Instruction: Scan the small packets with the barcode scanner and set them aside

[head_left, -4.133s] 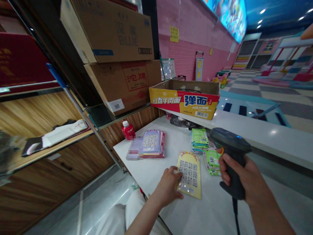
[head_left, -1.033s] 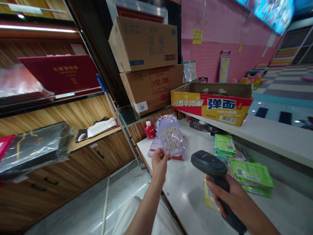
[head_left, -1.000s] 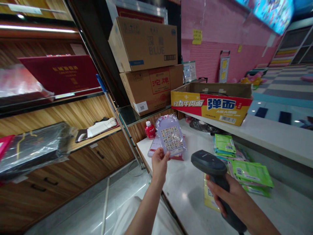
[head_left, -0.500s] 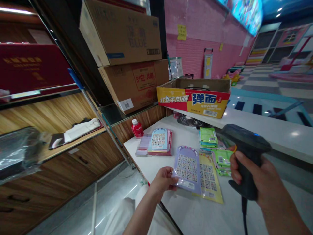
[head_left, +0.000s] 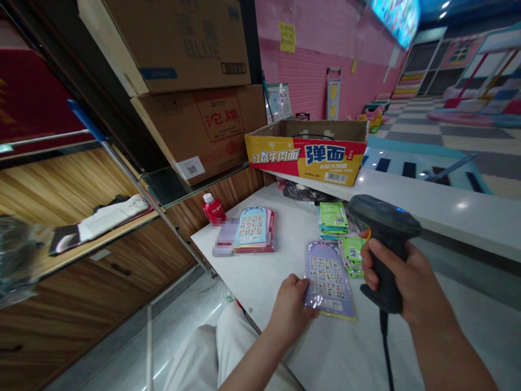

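Hands (head_left: 290,308) (head_left: 417,285) on scanner (head_left: 382,215) and, seemingly, packet (head_left: 328,277)

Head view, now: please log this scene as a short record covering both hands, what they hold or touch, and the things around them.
left hand: touching the left edge of the purple packet
right hand: gripping a corded scanner
purple packet: flat on the white table, yellow edge showing beneath
green packets: two stacks near the scanner
pale blue packet: atop another pile
red bottle: beside that pile
carton: on the raised ledge
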`<state>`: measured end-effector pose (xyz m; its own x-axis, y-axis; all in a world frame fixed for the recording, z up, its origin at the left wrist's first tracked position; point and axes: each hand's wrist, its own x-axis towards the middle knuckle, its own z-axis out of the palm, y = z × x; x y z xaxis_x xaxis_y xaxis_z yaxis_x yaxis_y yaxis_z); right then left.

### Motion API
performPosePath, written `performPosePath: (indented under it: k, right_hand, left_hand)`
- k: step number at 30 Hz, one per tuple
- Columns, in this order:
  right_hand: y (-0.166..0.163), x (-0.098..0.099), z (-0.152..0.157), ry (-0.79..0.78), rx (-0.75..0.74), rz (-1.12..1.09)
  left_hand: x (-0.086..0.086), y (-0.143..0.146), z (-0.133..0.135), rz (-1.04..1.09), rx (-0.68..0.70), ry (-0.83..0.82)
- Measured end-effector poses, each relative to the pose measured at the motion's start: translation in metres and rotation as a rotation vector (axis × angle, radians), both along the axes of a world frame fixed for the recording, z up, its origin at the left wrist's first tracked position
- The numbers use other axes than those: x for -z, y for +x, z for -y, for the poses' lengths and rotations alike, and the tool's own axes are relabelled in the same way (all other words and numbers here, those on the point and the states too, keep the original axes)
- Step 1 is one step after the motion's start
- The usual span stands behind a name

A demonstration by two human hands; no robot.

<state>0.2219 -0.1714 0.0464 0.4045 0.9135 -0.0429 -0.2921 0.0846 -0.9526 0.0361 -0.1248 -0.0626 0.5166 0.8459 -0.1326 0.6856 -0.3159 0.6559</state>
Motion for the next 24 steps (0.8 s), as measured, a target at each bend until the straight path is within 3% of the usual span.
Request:
performPosePath:
  k: [3,6,10,14,17,21,24]
  right_hand:
    - [-0.003,0.0,0.0,-0.022,0.001,0.012]
    - [-0.007,0.0,0.001,-0.053,0.004,0.013]
    - [-0.009,0.001,0.001,-0.08,-0.008,0.012]
    - [-0.014,0.004,0.0,-0.113,-0.031,0.023]
    - [-0.022,0.011,-0.003,-0.153,-0.061,0.054]
    - [-0.038,0.025,-0.007,-0.233,-0.17,0.149]
    - [-0.048,0.035,-0.01,-0.245,-0.248,0.197]
  left_hand:
    - [0.004,0.001,0.002,0.039,0.004,0.006]
    - [0.004,-0.014,-0.016,0.106,-0.061,0.068]
    - [-0.004,-0.054,-0.066,0.122,-0.295,0.361]
    - [-0.016,-0.092,-0.113,-0.099,-0.621,0.556]
    - [-0.021,-0.108,-0.132,-0.223,-0.736,0.501]
    - [-0.02,-0.116,-0.141,-0.221,-0.735,0.3]
    - [-0.02,-0.118,-0.142,-0.183,-0.75,0.252]
